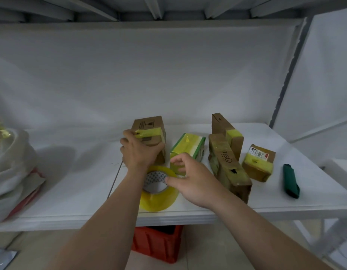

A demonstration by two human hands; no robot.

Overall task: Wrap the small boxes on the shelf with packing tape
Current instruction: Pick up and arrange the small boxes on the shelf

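Observation:
My left hand (138, 151) grips a brown cardboard box (149, 126) standing on the white shelf (75, 184), fingers curled round its left side over a strip of yellow tape. My right hand (190, 182) hovers over a roll of yellow packing tape (159, 199) lying near the shelf's front edge, with thumb and fingers curved near the roll's top rim; whether they pinch the tape end I cannot tell. A green-edged taped box (190, 146) lies just behind my right hand.
To the right stand a long taped box (230, 168), a tall brown box (225, 129) and a small labelled box (259, 162). A dark green cutter (291, 181) lies far right. White bags (11, 168) sit left. A red crate (159, 242) is below.

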